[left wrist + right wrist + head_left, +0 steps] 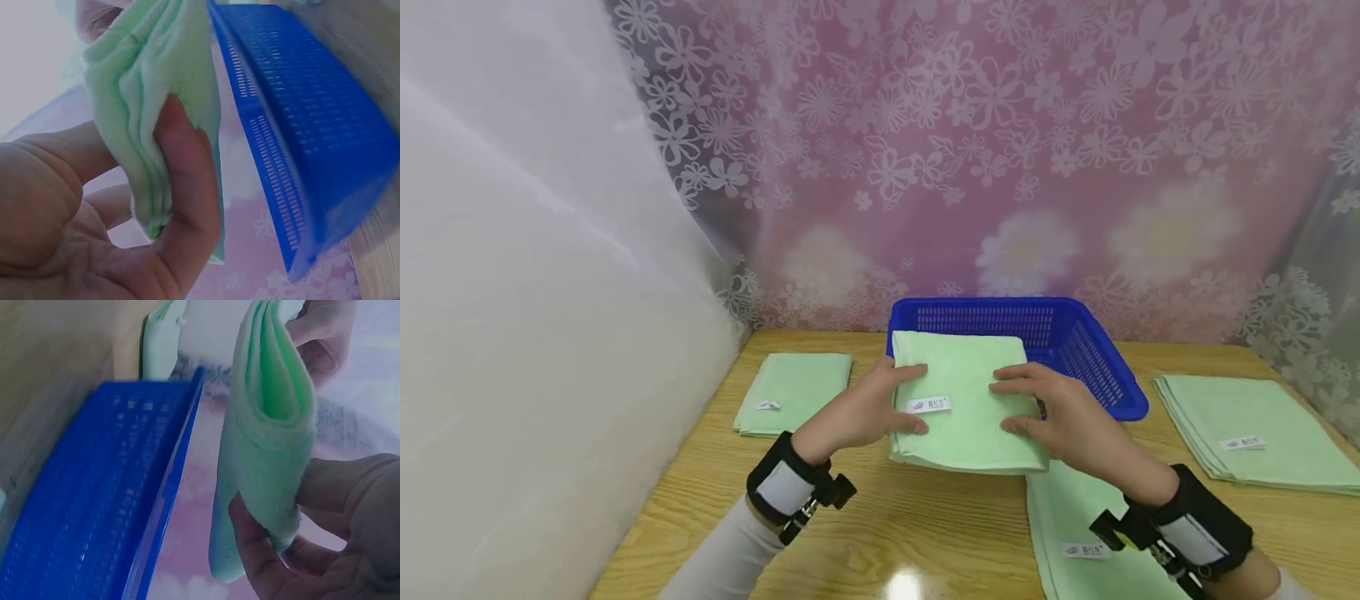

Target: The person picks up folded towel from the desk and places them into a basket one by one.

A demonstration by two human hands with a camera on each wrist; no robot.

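A folded light green towel point(962, 425) with a small white label is held up in front of the blue basket point(1101, 367). My left hand point(868, 408) grips its left edge, and the left wrist view shows fingers on both faces of the folded layers point(140, 125). At the opposite edge my right hand point(1067, 417) pinches the towel point(269, 450), the thumb on one side and fingers on the other. The towel covers part of the basket's near rim. Both wrist views show the basket's wall point(312, 125) beside the towel, apart from it.
One folded green towel point(805, 383) lies on the wooden table point(850, 533) at the left. Another towel point(1262, 417) lies at the right, and a third towel point(1067, 517) sits at the front, partly under my right forearm. A pink floral curtain point(925, 208) hangs behind the table.
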